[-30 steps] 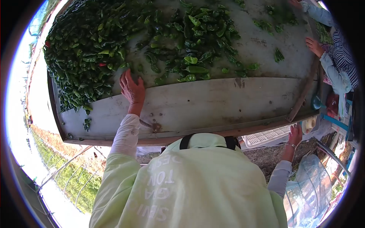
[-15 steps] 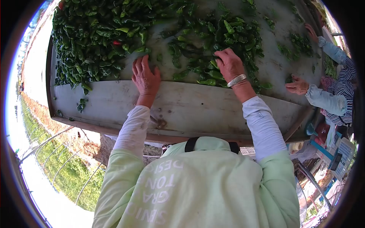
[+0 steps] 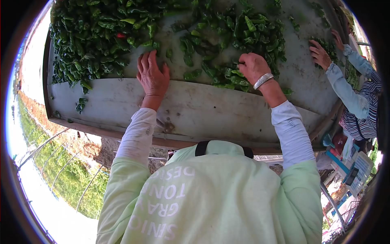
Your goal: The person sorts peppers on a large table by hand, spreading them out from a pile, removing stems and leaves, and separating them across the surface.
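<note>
A big heap of green peppers (image 3: pixel 101 32) lies at the far left of a grey sorting table (image 3: pixel 211 112). My left hand (image 3: pixel 152 75) rests flat on the table just past its slanted front board, fingers spread, holding nothing, at the heap's near edge. A smaller scatter of green peppers (image 3: pixel 239 32) lies in the middle. My right hand (image 3: pixel 252 67), a silver bracelet on its wrist, is curled with the fingers closed down on peppers at the near edge of this scatter. One red pepper (image 3: pixel 120 35) shows in the big heap.
Another person in a light blue sleeve and striped top reaches in from the right, a hand (image 3: pixel 319 53) on a few peppers. A few stray peppers (image 3: pixel 81 105) lie on the front board. Grass and wire hoops (image 3: pixel 61 175) are below left; crates and bags sit at right.
My right hand came up from below the table onto the middle peppers and closed on them. My left hand shifted slightly right along the board. The other person's hand moved farther onto the table.
</note>
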`<action>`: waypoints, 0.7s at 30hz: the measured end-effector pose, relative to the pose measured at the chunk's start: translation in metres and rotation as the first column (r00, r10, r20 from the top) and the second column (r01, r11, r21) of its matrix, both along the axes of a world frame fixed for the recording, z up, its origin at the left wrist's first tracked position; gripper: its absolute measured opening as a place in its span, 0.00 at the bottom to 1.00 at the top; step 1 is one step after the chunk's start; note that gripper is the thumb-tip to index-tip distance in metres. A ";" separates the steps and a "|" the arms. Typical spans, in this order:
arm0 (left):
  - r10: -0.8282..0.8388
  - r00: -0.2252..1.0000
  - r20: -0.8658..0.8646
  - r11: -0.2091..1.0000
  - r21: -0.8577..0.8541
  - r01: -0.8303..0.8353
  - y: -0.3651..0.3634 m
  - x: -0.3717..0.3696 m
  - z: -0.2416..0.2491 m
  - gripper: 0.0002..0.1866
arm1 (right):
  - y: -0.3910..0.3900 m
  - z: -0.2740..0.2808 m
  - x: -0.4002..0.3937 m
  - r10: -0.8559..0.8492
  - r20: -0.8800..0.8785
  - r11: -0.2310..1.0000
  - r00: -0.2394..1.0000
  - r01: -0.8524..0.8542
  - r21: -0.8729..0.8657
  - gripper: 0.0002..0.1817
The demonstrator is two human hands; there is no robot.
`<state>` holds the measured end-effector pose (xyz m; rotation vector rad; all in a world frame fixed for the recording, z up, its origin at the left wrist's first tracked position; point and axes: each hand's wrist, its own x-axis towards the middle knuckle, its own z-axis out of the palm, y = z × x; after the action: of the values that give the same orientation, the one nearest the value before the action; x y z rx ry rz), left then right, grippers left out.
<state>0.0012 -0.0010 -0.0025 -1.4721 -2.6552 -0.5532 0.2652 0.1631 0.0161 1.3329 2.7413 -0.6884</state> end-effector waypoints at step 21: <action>0.067 0.998 0.009 0.997 -0.040 -0.067 0.002 0.002 0.002 0.29 | -0.003 -0.011 -0.079 0.137 -0.324 0.957 0.936 -0.041 0.286 0.07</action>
<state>0.0029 0.0012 -0.0004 -1.3879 -2.7274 -0.5067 0.1858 0.1600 0.0053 1.2180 3.2586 -0.5973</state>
